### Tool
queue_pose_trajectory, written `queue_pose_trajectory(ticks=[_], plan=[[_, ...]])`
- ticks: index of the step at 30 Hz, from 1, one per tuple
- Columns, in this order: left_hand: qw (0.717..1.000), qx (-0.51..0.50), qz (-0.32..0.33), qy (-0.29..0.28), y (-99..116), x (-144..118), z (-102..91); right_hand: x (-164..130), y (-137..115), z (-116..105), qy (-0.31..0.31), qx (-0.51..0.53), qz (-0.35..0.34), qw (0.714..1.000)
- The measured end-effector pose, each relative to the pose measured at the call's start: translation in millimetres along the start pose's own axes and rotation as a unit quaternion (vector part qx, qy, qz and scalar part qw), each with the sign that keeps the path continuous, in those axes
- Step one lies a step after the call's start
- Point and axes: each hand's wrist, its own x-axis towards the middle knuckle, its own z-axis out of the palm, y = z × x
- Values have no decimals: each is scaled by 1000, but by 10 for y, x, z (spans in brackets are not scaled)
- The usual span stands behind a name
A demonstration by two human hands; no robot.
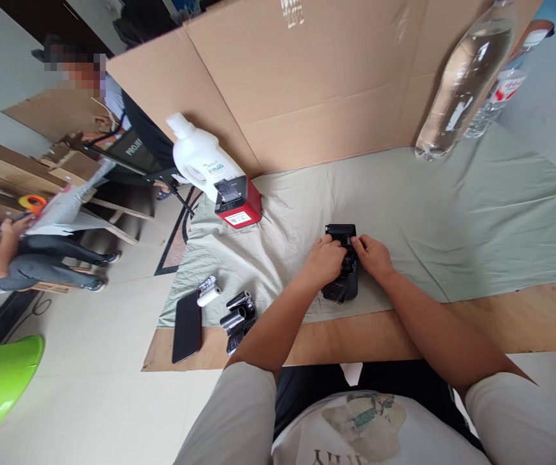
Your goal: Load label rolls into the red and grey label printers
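A small black device (350, 284), seemingly a portable label printer with its inner compartment exposed, lies on the cloth in front of me. My left hand (325, 260) bends over it from the left, fingers curled into the compartment, and they hide what is inside. Thumb and fingers of my right hand (373, 256) are closed on its right edge. A dark, shiny film piece (338, 290) shows at the near end of the device. To the left lie crumpled black ribbon rolls (239, 315) and a small white roll (208, 296).
A black phone (187, 326) rests at the table's near left edge. Farther back stand a red and black box-shaped device (239, 205) and a white jug (203, 155). Clear bottles (464, 84) stand at back right before a cardboard wall (316, 77). Other people sit beyond, left.
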Motion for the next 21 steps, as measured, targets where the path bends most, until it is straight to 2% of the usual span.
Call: queue_pose_trajectory(ticks=[3, 7, 12, 15, 18, 21], plan=[[999, 48, 3, -20, 56, 81, -35, 1, 1, 2, -3, 0, 2, 1000], [999, 35, 5, -22, 24, 108, -44, 4, 3, 10, 4, -8, -2, 1000], [999, -32, 0, -3, -64, 93, -82, 12, 18, 25, 15, -7, -5, 1000], [989, -143, -18, 33, -117, 34, -75, 12, 34, 31, 24, -10, -14, 1000], [949, -303, -43, 74, -333, -146, -43, 6, 51, 32, 38, -4, -22, 999], [921, -366, -92, 95, -807, -496, -53, 1, 56, 24, 40, -1, -30, 999]])
